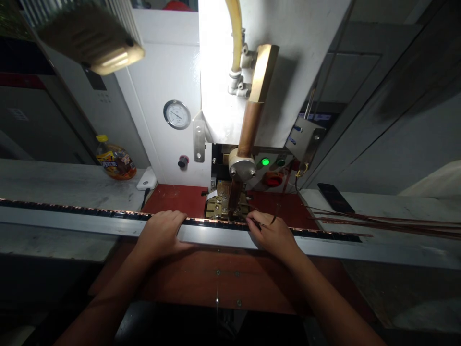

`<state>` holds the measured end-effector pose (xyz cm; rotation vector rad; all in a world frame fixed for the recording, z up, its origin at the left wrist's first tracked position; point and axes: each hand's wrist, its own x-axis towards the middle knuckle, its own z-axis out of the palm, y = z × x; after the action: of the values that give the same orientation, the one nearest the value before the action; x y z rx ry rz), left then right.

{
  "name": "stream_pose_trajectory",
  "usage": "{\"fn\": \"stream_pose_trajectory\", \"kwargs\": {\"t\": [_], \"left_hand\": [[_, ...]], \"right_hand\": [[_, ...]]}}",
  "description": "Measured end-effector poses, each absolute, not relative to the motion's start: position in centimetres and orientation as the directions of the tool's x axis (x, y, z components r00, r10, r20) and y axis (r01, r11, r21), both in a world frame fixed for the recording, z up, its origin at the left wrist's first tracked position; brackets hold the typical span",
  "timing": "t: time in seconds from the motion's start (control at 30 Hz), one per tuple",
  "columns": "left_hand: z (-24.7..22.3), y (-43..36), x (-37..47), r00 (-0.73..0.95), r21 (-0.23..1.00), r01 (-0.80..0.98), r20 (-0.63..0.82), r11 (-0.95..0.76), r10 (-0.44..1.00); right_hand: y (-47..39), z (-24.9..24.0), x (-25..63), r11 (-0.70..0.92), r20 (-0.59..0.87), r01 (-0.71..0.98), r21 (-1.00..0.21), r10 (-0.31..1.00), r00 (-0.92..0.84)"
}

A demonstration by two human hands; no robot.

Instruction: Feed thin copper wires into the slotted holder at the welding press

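A long aluminium rail point(212, 235) runs across the bench, with a row of black and copper pieces point(90, 211) along its back edge. My left hand point(162, 232) is wrapped over the rail, left of the machine's copper electrode point(248, 127). Just right of the electrode tip, my right hand point(272, 234) pinches a thin dark strip point(275, 215) above the rail. Under the tip sits a brass fixture point(217, 206), partly hidden by the electrode and the rail.
Long thin copper strips point(389, 223) lie at the right, near a black phone point(335, 197). A bottle point(115, 161) and a white box point(146, 179) stand at the left. On the machine are a gauge point(176, 115), a lit green button point(265, 162) and a red button point(273, 180).
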<state>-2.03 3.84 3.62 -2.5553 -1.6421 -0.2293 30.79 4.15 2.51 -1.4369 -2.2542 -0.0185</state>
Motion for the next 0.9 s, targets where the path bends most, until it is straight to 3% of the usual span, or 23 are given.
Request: {"fn": "stream_pose_trajectory", "kwargs": {"t": [0.9], "left_hand": [[3.30,2.96,-1.88,0.411,0.002,0.906,0.247,-0.424,0.878]], "right_hand": [[3.32,1.97,31.05,0.526,0.466,0.817,-0.235,0.799,-0.380]]}}
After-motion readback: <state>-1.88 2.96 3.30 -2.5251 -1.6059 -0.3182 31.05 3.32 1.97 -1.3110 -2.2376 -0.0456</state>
